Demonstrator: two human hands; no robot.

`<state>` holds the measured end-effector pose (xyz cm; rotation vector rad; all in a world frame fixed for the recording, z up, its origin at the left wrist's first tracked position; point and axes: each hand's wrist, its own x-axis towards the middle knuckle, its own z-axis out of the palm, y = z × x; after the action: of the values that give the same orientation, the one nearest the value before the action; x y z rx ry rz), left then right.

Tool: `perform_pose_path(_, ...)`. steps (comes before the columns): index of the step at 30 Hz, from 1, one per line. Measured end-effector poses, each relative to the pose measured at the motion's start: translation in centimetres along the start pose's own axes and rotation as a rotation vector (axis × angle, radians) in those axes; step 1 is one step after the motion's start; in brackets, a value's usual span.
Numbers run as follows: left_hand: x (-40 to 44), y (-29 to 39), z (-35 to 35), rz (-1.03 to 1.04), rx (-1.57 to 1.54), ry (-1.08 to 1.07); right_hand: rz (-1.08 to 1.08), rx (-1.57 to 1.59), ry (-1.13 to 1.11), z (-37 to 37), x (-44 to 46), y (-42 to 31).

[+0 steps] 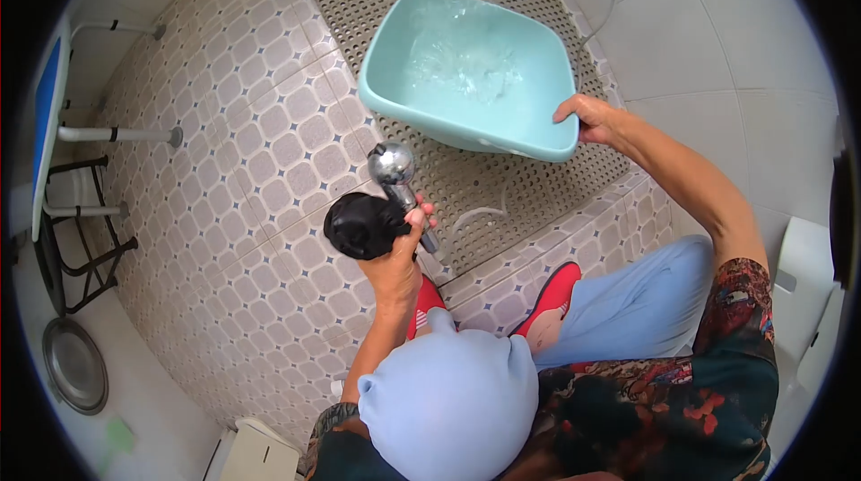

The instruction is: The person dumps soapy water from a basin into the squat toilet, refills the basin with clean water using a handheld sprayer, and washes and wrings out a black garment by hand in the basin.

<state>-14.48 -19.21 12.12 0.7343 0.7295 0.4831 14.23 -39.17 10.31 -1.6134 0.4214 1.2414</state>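
Perforated mat beside patterned tiles

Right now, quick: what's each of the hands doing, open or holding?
Left hand: closed, holding a shiny chrome shower head and a bunched black fabric-like item.
Right hand: closed, gripping a pale turquoise plastic tub by its rim.

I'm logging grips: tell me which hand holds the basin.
The right hand, gripping the basin by its rim; the left hand instead holds the shower head, apart from the basin.

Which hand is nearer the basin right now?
Right. The right hand grips the rim of the basin; the left hand is apart from it, holding the shower head over the floor.
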Motion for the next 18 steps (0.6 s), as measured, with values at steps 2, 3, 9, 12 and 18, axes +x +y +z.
perform_pose_path(2, -0.3, -0.1, -0.4, 0.015, -0.002, -0.039, -0.002, 0.054, -0.100, -0.5, 1.8, 1.2)
perform_pose_path(3, -0.3, 0.0, -0.3, 0.023, 0.018, -0.034, -0.016, 0.060, -0.089, -0.5, 2.0, 1.2)
perform_pose_path(9, -1.0, -0.4, -0.4, 0.043, 0.106, 0.063, -0.105, -0.024, -0.110, -0.8, 1.2, 0.5)
perform_pose_path(12, -1.5, -0.9, -1.4, 0.006, -0.004, 0.093, -0.125, -0.021, -0.086, -3.6, -1.4, 0.3)
perform_pose_path(18, -0.7, -1.8, -2.1, 0.060, 0.126, 0.061, -0.142, 0.175, -0.081, -8.3, -6.9, 6.2)
